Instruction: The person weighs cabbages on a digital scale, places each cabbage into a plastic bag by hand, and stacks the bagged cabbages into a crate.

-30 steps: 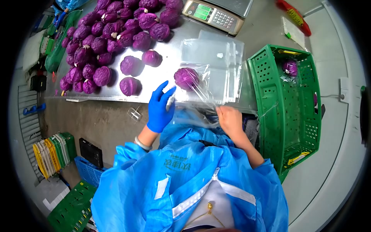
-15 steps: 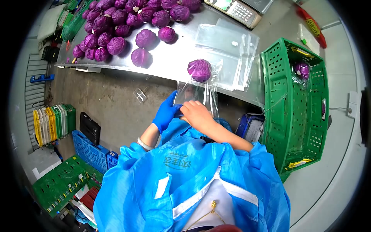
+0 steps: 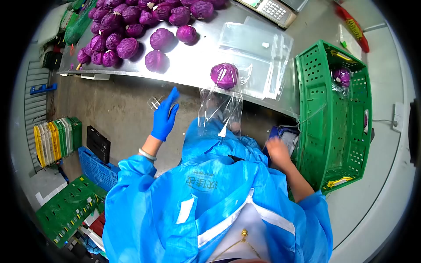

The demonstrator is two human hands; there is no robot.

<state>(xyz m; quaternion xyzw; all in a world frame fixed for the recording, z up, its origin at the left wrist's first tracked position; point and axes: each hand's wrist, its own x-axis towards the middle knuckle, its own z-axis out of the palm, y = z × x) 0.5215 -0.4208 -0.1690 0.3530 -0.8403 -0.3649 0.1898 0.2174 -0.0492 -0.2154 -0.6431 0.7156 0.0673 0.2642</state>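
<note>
A red cabbage (image 3: 224, 76) sits at the table's front edge, at the mouth end of a clear plastic bag (image 3: 219, 107) that hangs over the edge. Neither hand touches the bag. My left hand (image 3: 165, 116), in a blue glove, is raised to the left of it with fingers stretched out and nothing held. To the right, my bare right hand (image 3: 278, 151) is low beside the green crate; its fingers look curled but are smeared by motion. Flat clear bags (image 3: 254, 57) lie stacked on the table behind the cabbage.
Many loose red cabbages (image 3: 127, 26) are heaped at the table's back left. A scale with a keypad (image 3: 269, 9) stands at the back. The green crate (image 3: 313, 118) on the right holds a bagged cabbage (image 3: 341, 77). A blue crate (image 3: 98, 165) stands on the floor at left.
Both hands have let go of the bag. My left hand has moved left and its fingers have spread; my right hand has swung right and down. The bag now hangs loose.
</note>
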